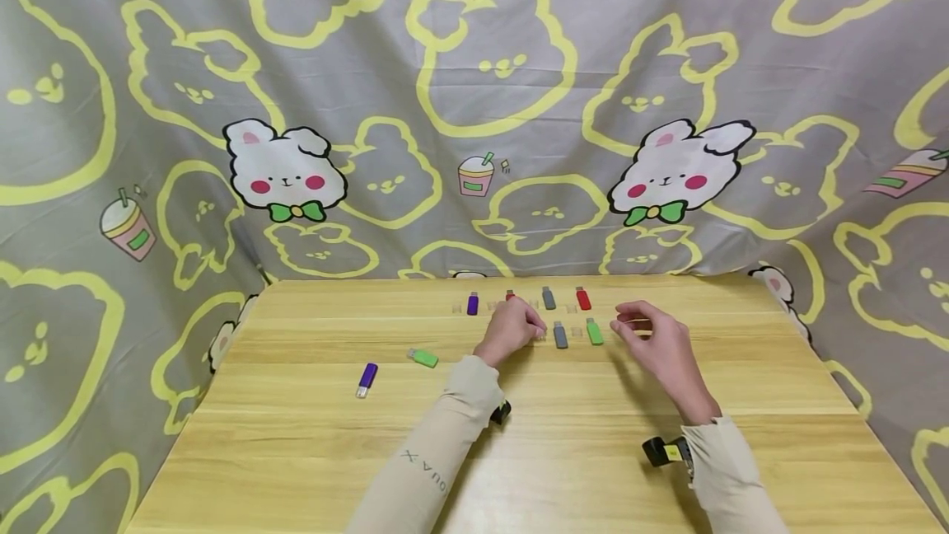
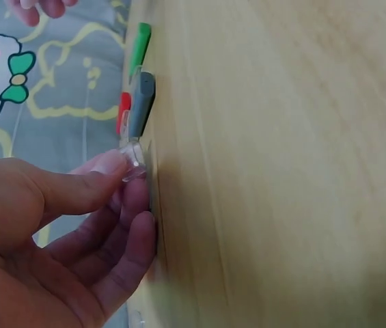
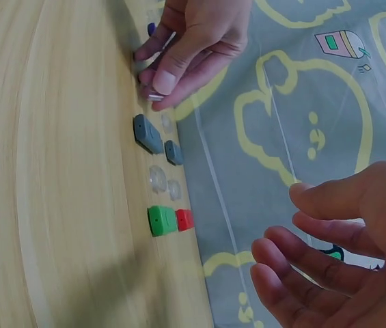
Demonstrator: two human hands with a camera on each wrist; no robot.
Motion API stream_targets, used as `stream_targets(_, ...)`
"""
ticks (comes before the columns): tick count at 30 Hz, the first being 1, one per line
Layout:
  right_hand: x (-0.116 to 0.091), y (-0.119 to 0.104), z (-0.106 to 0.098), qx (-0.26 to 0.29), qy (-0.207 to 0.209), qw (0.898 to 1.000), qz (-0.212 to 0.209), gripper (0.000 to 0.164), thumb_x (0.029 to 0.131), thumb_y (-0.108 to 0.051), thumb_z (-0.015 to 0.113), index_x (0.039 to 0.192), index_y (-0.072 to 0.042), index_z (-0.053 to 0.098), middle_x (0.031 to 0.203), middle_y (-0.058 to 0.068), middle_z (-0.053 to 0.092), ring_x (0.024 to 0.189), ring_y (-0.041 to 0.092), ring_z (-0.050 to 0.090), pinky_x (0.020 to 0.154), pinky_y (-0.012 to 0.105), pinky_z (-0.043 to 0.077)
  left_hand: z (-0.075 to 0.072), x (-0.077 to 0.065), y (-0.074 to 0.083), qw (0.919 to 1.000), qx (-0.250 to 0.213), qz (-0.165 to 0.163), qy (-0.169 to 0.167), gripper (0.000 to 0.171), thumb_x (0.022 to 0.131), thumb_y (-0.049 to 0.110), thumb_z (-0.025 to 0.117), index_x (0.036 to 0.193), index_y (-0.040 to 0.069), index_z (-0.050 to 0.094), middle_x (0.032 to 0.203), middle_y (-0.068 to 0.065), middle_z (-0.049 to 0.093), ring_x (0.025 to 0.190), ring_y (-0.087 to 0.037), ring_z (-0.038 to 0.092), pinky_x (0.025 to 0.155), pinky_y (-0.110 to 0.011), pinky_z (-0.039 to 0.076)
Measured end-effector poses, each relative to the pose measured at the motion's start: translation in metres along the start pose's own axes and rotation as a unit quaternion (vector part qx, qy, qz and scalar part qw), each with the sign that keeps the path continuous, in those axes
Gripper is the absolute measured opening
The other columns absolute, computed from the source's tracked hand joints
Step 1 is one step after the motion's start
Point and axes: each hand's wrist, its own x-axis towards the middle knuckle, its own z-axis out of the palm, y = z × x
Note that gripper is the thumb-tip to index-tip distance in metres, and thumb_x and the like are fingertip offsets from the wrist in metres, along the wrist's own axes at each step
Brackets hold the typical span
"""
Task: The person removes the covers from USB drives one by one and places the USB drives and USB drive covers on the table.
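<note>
My left hand (image 1: 510,328) pinches a small clear plastic cap (image 2: 133,160) between thumb and fingertip, low over the table beside a grey USB stick (image 1: 560,334). Right of that stick lies a green USB stick (image 1: 595,331), with a clear cap (image 1: 577,332) between the two. Behind them, a purple stick (image 1: 472,303), a grey stick (image 1: 549,297) and a red stick (image 1: 583,298) form a back row. Another red stick (image 1: 510,292) is mostly hidden by my left hand. My right hand (image 1: 660,344) hovers right of the green stick, fingers loosely bent around nothing.
Apart from the rows, a green USB stick (image 1: 424,358) and a purple one (image 1: 367,380) lie on the wooden table (image 1: 563,468) at left. More clear caps (image 1: 572,309) stand among the back row. A patterned grey curtain (image 1: 534,105) hangs behind the table and along both sides.
</note>
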Motion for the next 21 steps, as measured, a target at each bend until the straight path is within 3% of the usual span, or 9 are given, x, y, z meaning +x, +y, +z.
stream_targets(3,-0.0012,0.0022,-0.0028,0.001,0.002,1.000,0.001,0.020,0.095,-0.008,0.075,0.112,0.001,0.071,0.103,0.018,0.074,0.095,0.035,0.072,0.074,0.014,0.055,0.0010,0.0005,0.0017,0.9999,0.013,-0.003,-0.003,0.008,0.087,0.002,0.081,0.079,0.006,0.082,0.081,-0.002,0.077,0.073,-0.012,0.067,0.064,-0.021,0.053)
stream_targets(6,-0.0021,0.0033,-0.0051,0.001,0.002,1.000,0.006,0.021,0.095,-0.009,0.075,0.113,0.001,0.071,0.104,0.018,0.074,0.096,0.035,0.072,0.073,0.007,0.049,0.0013,0.0013,0.0029,0.9999,0.014,-0.004,-0.003,0.008,0.087,0.002,0.081,0.080,0.006,0.082,0.079,-0.002,0.077,0.071,-0.011,0.067,0.063,-0.020,0.053)
stream_targets(9,-0.0030,0.0044,-0.0057,-0.001,0.000,1.000,0.010,0.020,0.094,-0.008,0.075,0.112,0.002,0.071,0.104,0.019,0.074,0.096,0.037,0.072,0.073,0.007,0.049,0.0021,0.0023,0.0029,0.9999,0.014,-0.008,-0.001,0.008,0.087,0.003,0.081,0.080,0.007,0.083,0.079,-0.001,0.076,0.070,-0.010,0.066,0.062,-0.020,0.053)
stream_targets(16,-0.0053,0.0095,-0.0024,-0.013,-0.008,1.000,0.021,0.021,0.094,-0.005,0.075,0.112,0.004,0.071,0.104,0.021,0.073,0.096,0.038,0.072,0.073,0.020,0.058,0.0040,0.0001,0.0020,0.9999,0.003,-0.011,0.007,0.012,0.087,0.001,0.080,0.076,0.007,0.080,0.075,0.000,0.074,0.063,-0.009,0.061,0.058,-0.020,0.050)
stream_targets(21,-0.0063,0.0090,-0.0019,-0.010,-0.005,1.000,0.019,0.019,0.093,-0.005,0.075,0.110,0.003,0.072,0.102,0.019,0.074,0.094,0.037,0.072,0.071,0.011,0.052,0.0045,-0.0006,-0.0026,0.9995,-0.018,0.018,0.017,0.012,0.088,-0.001,0.078,0.078,0.005,0.080,0.077,-0.001,0.074,0.065,-0.008,0.060,0.062,-0.021,0.051)
